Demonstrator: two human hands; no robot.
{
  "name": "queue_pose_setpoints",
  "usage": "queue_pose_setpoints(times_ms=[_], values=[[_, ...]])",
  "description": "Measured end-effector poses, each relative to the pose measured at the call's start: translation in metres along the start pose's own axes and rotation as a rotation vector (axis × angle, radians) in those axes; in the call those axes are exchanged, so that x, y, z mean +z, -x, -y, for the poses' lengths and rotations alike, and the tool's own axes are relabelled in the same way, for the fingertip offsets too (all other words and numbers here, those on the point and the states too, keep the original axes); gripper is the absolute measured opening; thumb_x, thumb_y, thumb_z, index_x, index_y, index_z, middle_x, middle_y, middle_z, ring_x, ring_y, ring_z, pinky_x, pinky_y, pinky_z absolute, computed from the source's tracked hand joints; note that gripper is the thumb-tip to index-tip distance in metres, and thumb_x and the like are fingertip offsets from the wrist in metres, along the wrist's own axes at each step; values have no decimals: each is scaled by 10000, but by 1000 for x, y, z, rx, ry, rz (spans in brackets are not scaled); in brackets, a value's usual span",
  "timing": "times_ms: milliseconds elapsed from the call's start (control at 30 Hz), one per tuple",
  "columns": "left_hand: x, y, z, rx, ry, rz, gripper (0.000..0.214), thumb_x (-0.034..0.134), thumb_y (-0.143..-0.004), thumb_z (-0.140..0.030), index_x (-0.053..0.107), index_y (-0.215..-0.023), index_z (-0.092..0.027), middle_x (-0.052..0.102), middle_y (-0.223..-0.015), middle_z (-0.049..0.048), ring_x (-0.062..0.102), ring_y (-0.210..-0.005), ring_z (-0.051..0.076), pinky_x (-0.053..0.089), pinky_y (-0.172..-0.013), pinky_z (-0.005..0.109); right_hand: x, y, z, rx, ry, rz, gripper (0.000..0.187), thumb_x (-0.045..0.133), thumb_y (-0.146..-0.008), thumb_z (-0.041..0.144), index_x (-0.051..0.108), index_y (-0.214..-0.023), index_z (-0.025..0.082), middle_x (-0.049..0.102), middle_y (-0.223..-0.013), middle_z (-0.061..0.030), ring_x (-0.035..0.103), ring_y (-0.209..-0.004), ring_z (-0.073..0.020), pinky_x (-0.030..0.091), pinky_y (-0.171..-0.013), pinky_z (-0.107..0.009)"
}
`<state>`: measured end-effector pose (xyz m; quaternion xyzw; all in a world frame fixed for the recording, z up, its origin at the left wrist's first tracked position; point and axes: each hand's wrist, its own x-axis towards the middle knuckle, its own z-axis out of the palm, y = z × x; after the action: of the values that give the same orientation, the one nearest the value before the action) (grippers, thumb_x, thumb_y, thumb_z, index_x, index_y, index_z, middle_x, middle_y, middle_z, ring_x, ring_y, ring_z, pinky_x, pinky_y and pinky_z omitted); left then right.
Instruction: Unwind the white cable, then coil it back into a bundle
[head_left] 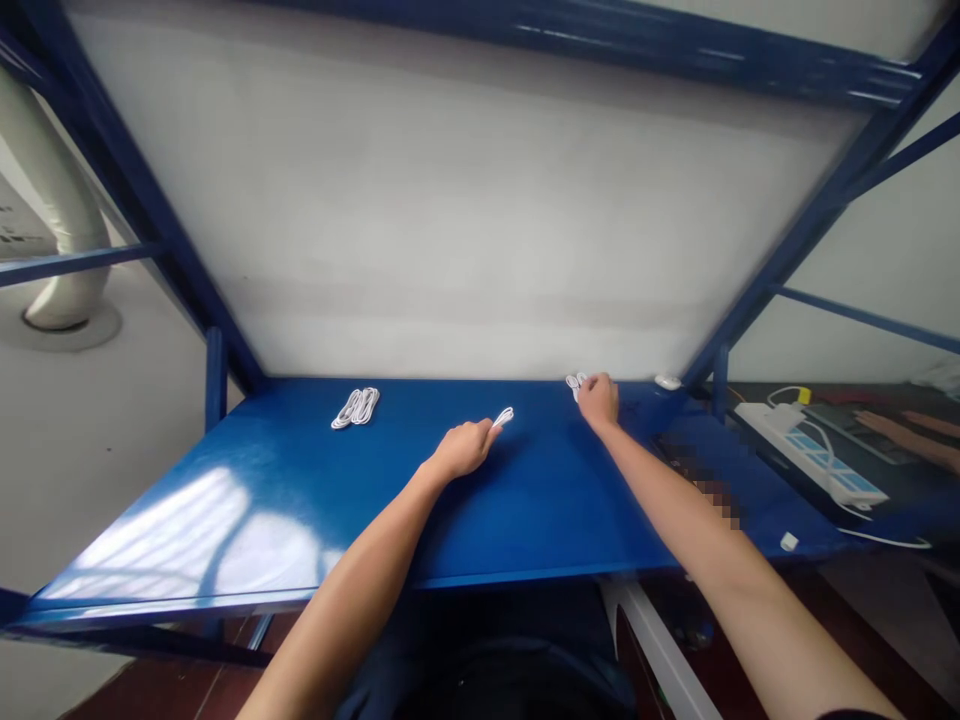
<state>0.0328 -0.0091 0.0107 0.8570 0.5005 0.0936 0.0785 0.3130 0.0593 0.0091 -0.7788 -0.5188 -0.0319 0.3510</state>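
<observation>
I am looking down at a blue table (315, 500) with both arms stretched forward across it. My left hand (463, 449) is curling loosely, the fingertips pinching the end of a small white cable (504, 416) that is lying on the table just ahead and to the right of the knuckles; its short visible length is slanting up and away to the right. My right hand (599, 398) is reaching further, almost to the back edge by the white wall (450, 200), and is closing over a second white cable (575, 382) whose loops are peeking out at the hand's left side. I cannot tell how firmly those fingers are gripping. A coiled bundle of cable (356, 407) is lying well apart to the left, nearer my left hand than my right, its long axis tilting slightly rightward. A power strip (810, 452) is sitting on the neighbouring surface to the right.
</observation>
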Motion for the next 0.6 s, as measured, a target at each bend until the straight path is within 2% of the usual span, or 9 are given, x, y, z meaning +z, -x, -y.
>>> queue_pose_setpoints(times_ms=[67,133,200,233,333,500,600], values=[[0,0,0,-3,8,-2,498,120,-971,-485,535,-944,-211,668,-861,93,648,-794,253,422,-641,300,-5,-16,-16,41,151,-50,280,437,-816,161,592,-1035,78,601,-1056,-200,528,-1035,-278,400,-846,-343],[-1,1,0,-4,18,5,499,127,-970,-491,539,-946,-210,668,-866,93,648,-798,251,421,-643,297,-10,-34,-30,95,307,-7,334,503,-783,179,583,-1081,53,573,-1111,-229,517,-1080,-304,413,-851,-353],[-1,1,-1,1,31,12,496,135,-969,-491,544,-944,-210,668,-870,92,647,-801,247,419,-642,292,-18,-53,-41,174,446,272,348,540,-770,207,603,-1083,70,598,-1073,-223,566,-1039,-300,451,-793,-335],[-1,1,-1,6,38,14,496,138,-970,-489,547,-939,-211,668,-871,92,647,-799,245,418,-639,290,-23,-62,-47,201,467,342,340,565,-748,204,624,-1054,68,624,-1014,-215,606,-971,-299,470,-733,-323],[-1,0,-1,24,55,13,494,144,-970,-486,552,-921,-212,668,-865,90,645,-791,245,412,-628,287,-38,-82,-63,211,511,439,316,637,-676,177,662,-968,56,660,-873,-188,653,-841,-289,483,-637,-300],[-3,1,-1,27,78,6,499,148,-968,-492,555,-910,-210,661,-832,87,644,-767,244,400,-608,284,-46,-83,-82,168,582,668,216,688,-661,223,688,-812,69,662,-681,-128,666,-670,-242,484,-573,-274],[-4,2,-2,30,85,9,501,150,-968,-493,559,-902,-212,658,-819,81,643,-761,238,397,-610,281,-40,-75,-84,122,605,614,225,685,-645,172,690,-844,68,678,-775,-171,678,-719,-261,496,-586,-284]])
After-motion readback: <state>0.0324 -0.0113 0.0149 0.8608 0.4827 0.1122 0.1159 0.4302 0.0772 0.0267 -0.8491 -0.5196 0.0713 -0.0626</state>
